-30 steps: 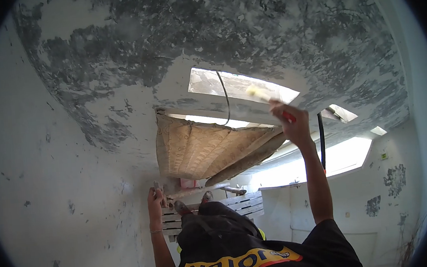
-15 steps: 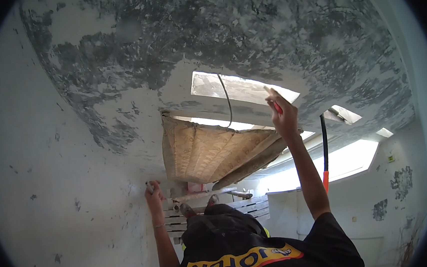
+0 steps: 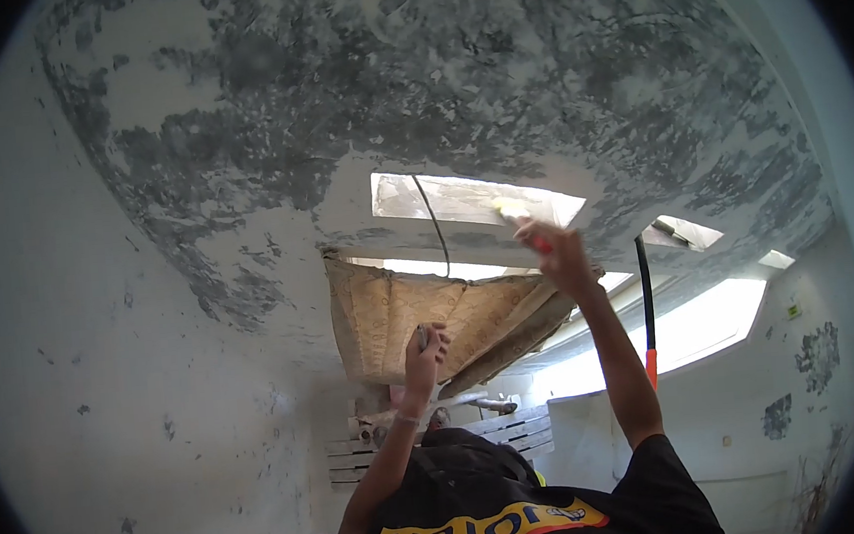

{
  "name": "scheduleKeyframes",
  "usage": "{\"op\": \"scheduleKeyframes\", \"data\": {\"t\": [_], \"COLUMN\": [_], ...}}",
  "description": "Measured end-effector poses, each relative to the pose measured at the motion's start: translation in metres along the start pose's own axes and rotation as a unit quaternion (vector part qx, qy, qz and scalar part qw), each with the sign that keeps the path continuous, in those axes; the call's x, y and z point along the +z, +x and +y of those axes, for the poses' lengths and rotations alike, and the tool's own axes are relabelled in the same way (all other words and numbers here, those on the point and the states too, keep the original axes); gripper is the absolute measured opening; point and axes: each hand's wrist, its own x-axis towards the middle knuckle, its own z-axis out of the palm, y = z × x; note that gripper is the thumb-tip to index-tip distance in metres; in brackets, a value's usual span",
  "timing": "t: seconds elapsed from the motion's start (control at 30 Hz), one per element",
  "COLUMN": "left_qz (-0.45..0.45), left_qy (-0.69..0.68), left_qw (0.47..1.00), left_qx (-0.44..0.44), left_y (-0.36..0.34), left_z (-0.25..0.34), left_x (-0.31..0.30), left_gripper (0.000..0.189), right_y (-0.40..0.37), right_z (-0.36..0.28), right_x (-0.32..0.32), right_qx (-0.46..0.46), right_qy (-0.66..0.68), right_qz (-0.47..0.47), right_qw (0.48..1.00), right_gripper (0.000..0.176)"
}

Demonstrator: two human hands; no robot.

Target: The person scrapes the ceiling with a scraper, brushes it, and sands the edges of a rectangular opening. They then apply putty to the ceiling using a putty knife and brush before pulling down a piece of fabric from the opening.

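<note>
My right hand (image 3: pixel 565 259) is raised, blurred by motion, its fingers closed round a red-handled tool (image 3: pixel 543 244). The tool's pale yellowish end (image 3: pixel 509 207) overlaps the bright opening (image 3: pixel 452 200) in the patchy ceiling. Lower and to the left, my left hand (image 3: pixel 426 359) is in front of the tan patterned cloth (image 3: pixel 391 315). Its fingers are wrapped round a small grey object (image 3: pixel 423 338), too small to name. A thin dark cable (image 3: pixel 433 216) hangs down across the opening, left of my right hand.
The ceiling (image 3: pixel 352 82) has grey and white patches. A black hose (image 3: pixel 647 290) with an orange end hangs right of my right arm. A slatted wooden platform (image 3: pixel 525 430) lies below me. The marked white wall (image 3: pixel 178 417) stands at left, a bright window (image 3: pixel 674 343) at right.
My left hand has swung right and slightly up, from beside the left wall to in front of the cloth. My right hand has dropped slightly and the tool's pale end now shows.
</note>
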Motion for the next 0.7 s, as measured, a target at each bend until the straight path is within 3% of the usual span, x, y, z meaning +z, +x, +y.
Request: {"op": "scheduleKeyframes", "data": {"t": [0.03, 0.07, 0.1, 0.17, 0.2, 0.27, 0.3, 0.37, 0.5, 0.57, 0.63, 0.7], "left_qz": [0.012, 0.040, 0.039, 0.111, 0.111, 0.100, 0.094, 0.081, 0.011, 0.004, 0.077, 0.098], "left_qy": [0.020, 0.049, 0.047, 0.016, 0.017, 0.019, 0.018, 0.028, 0.074, 0.099, 0.109, 0.107], "left_qw": [1.000, 0.997, 0.997, 0.990, 0.989, 0.989, 0.988, 0.989, 0.989, 0.982, 0.965, 0.961], "left_qx": [0.021, 0.035, 0.041, 0.089, 0.095, 0.107, 0.118, 0.121, 0.125, 0.162, 0.225, 0.236], "left_y": [0.010, 0.022, 0.032, 0.044, 0.050, 0.055, 0.058, 0.079, 0.118, 0.128, 0.124, 0.118], "left_z": [0.009, 0.013, 0.019, 0.028, 0.030, 0.048, 0.055, 0.059, 0.042, 0.030, 0.032, 0.034], "left_x": [0.008, 0.012, 0.015, 0.016, 0.015, 0.025, 0.031, 0.045, 0.050, 0.042, 0.038, 0.032], "left_gripper": [0.029, 0.029, 0.029, 0.029, 0.029, 0.029, 0.030, 0.027, 0.021, 0.021, 0.021, 0.024], "right_y": [-0.004, -0.014, -0.020, -0.028, -0.028, -0.028, -0.023, -0.003, 0.024, 0.031, 0.031, 0.025], "right_z": [0.000, -0.004, -0.023, -0.045, -0.039, -0.013, -0.001, 0.023, 0.036, 0.037, 0.014, -0.013], "right_x": [0.004, 0.004, -0.002, -0.022, -0.022, -0.019, -0.014, -0.002, 0.031, 0.048, 0.052, 0.053], "right_qx": [0.029, -0.088, -0.094, 0.008, 0.009, 0.035, 0.038, 0.089, 0.044, 0.045, 0.040, -0.037], "right_qy": [-0.015, 0.003, 0.061, 0.171, 0.171, 0.084, 0.085, 0.072, 0.054, 0.038, 0.118, 0.148], "right_qz": [-0.083, -0.046, -0.036, -0.115, -0.111, 0.072, 0.073, 0.196, 0.221, 0.157, 0.073, -0.003], "right_qw": [0.996, 0.995, 0.993, 0.979, 0.979, 0.993, 0.993, 0.974, 0.973, 0.986, 0.990, 0.988], "right_gripper": [0.012, 0.014, 0.016, 0.010, 0.010, 0.010, 0.010, 0.013, 0.014, 0.014, 0.013, 0.012]}}
